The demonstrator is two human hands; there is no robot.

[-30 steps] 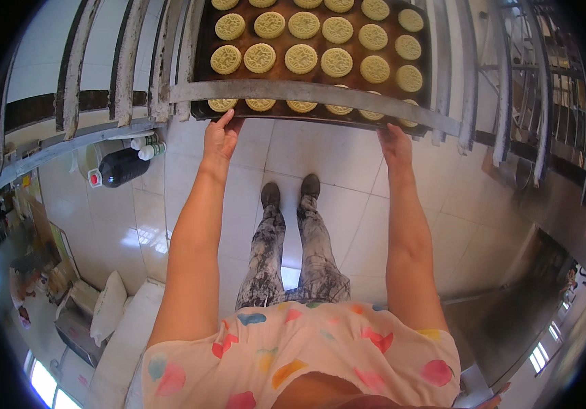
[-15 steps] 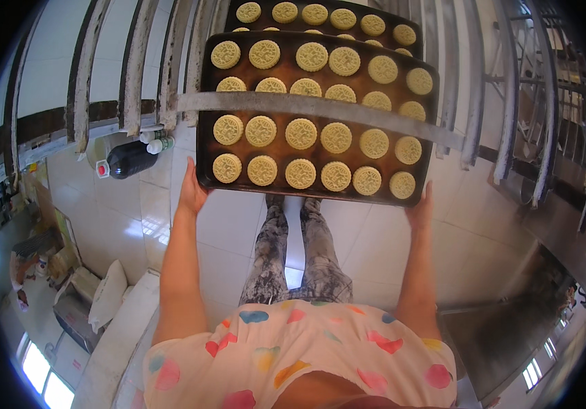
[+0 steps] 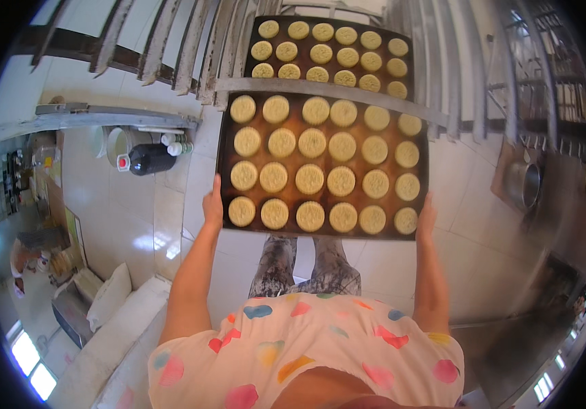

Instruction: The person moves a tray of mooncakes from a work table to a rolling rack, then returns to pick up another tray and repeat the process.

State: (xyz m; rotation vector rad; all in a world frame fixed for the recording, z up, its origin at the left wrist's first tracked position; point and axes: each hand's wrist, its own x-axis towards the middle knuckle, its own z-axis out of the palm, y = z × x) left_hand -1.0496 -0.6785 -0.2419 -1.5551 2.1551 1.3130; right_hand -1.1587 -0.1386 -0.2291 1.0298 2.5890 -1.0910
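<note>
A dark baking tray [image 3: 391, 202] is held out level in front of me, with several rows of round, pale yellow pastries [image 3: 310, 178] that have fluted rims. My left hand [image 3: 214, 202] grips its left side near the front corner, thumb up along the edge. At the right side, my right hand [image 3: 427, 217] is closed on the same tray; its other fingers are hidden underneath. The tray's far edge lies just at a metal crossbar [image 3: 320, 87] of the rack. Beyond the bar sits a second tray [image 3: 304, 49] of similar pastries.
Metal rack rails [image 3: 194, 51] stand on both sides of the trays. On the left floor are a dark bottle [image 3: 151, 159] with a red cap and small white bottles [image 3: 179, 148]. A metal pot [image 3: 530, 185] stands at right. My legs [image 3: 276, 266] are below the tray.
Both hands have drawn the tray toward me, out from under the crossbar. More of the second tray behind it now shows.
</note>
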